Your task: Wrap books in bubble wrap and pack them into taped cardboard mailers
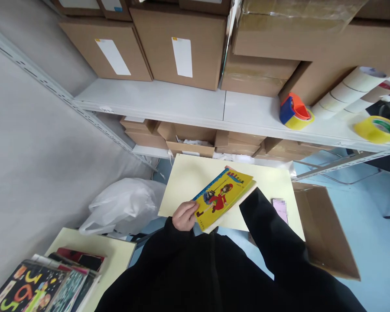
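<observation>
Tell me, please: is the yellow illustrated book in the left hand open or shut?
Shut: the yellow illustrated book has its cover flat over the pages, their edges together.

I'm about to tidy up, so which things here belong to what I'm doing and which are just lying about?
Likely part of the job:
yellow book, held in the left hand
cream table beneath it
possibly the book pile at lower left

Apparently just lying about:
pink phone-like item on the table
white plastic bag
yellow tape roll at the right on the shelf
</observation>
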The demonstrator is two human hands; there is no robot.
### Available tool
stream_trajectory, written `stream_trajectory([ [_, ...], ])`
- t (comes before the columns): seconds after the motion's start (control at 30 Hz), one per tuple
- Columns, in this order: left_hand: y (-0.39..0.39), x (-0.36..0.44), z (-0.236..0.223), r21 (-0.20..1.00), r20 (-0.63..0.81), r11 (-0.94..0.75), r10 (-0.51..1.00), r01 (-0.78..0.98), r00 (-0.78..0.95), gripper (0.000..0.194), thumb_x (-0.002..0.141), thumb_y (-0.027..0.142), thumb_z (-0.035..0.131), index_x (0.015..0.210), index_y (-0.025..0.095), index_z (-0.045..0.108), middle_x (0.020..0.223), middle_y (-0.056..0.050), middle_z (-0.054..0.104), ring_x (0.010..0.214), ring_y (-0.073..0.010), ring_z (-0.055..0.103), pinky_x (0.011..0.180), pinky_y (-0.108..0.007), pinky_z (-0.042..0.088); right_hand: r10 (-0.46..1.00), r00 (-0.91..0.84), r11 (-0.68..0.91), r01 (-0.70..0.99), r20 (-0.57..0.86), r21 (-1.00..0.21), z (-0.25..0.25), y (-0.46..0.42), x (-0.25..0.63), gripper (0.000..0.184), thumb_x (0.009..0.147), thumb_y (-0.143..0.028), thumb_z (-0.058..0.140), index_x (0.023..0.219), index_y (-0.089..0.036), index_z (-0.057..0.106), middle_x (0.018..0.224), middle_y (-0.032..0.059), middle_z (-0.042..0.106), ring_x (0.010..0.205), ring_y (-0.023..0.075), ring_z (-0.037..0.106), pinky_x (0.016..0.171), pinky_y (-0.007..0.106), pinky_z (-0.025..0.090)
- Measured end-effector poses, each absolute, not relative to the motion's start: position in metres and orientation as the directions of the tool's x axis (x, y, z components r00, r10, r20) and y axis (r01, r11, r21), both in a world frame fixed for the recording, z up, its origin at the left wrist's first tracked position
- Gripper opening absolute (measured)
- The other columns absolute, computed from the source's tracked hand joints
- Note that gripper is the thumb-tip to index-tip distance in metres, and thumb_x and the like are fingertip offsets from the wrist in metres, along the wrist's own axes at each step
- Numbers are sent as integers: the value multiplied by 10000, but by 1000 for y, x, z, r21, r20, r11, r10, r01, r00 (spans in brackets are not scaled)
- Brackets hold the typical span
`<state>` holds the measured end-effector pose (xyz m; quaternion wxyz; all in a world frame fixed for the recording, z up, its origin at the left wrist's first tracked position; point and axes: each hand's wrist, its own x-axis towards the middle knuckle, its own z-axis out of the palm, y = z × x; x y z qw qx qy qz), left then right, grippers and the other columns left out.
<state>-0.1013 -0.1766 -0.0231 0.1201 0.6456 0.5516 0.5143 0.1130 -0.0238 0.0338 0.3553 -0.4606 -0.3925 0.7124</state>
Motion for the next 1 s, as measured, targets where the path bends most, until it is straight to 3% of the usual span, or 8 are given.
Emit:
stream_trajectory([
  [0.1, -174, -92, -17, 752, 526, -383, 839, 536, -138, 199, 760, 271, 556, 898, 212, 688, 902, -88, 663, 844, -205, 630, 796, -352, 537, 854, -417, -439, -251, -313, -863, 43, -28, 115, 504, 574, -563, 593, 987, -275, 580, 1132, 58, 580, 1002, 272, 537, 800, 433, 440],
  [0.23, -177, -84, -7, 804, 419, -299, 898, 514, -132, 222, 723, 306, 588, 899, 214, 686, 983, -98, 652, 887, -208, 625, 911, -398, 470, 886, -407, -374, -340, -223, -863, 42, -31, 119, 400, 579, -497, 616, 918, -292, 559, 1029, 39, 619, 898, 236, 577, 758, 389, 445],
  [0.43, -192, -82, 15, 846, 378, -238, 898, 477, -223, 186, 669, 352, 621, 784, 219, 681, 846, -66, 673, 814, -204, 628, 947, -444, 423, 856, -399, -463, -309, -329, -831, 12, -12, 119, 390, 506, -496, 660, 763, -269, 475, 772, 20, 639, 712, 227, 603, 647, 401, 459],
  [0.57, -196, -95, 23, 803, 381, -170, 883, 572, -272, 238, 695, 319, 581, 875, 188, 667, 827, -78, 641, 788, -195, 599, 803, -357, 491, 848, -350, -485, -209, -398, -849, -3, -2, 124, 477, 438, -458, 729, 762, -262, 439, 768, 0, 636, 717, 225, 614, 584, 375, 489],
  [0.7, -194, -106, 18, 838, 243, -7, 900, 546, -362, 249, 752, 304, 506, 911, 187, 658, 673, -41, 601, 638, -155, 577, 661, -275, 485, 837, -397, -446, -96, -376, -890, -3, -1, 138, 465, 499, -383, 748, 836, -271, 449, 844, -32, 619, 772, 188, 630, 559, 297, 513],
  [0.83, -189, -108, 3, 931, 115, 44, 908, 362, -404, 232, 710, 371, 555, 794, 182, 661, 692, -39, 591, 595, -133, 552, 550, -241, 477, 838, -380, -424, -1, -392, -906, 2, 1, 145, 444, 543, -432, 717, 850, -256, 449, 800, -29, 615, 696, 185, 644, 445, 234, 485],
  [0.93, -184, -107, -6, 990, -97, 135, 862, 42, -497, 332, 640, 427, 640, 828, 153, 641, 776, -60, 627, 697, -162, 600, 578, -254, 506, 847, -375, -388, 50, -378, -920, 7, 1, 146, 417, 566, -440, 704, 844, -243, 464, 782, -21, 627, 632, 167, 635, 440, 243, 489],
  [1.0, -181, -107, -9, 962, -265, 192, 821, -193, -506, 444, 573, 449, 698, 881, 139, 618, 805, -67, 649, 737, -178, 624, 651, -289, 524, 847, -383, -374, 64, -369, -925, 12, 0, 146, 393, 578, -435, 701, 832, -234, 479, 742, -22, 629, 591, 147, 621, 482, 271, 510],
])
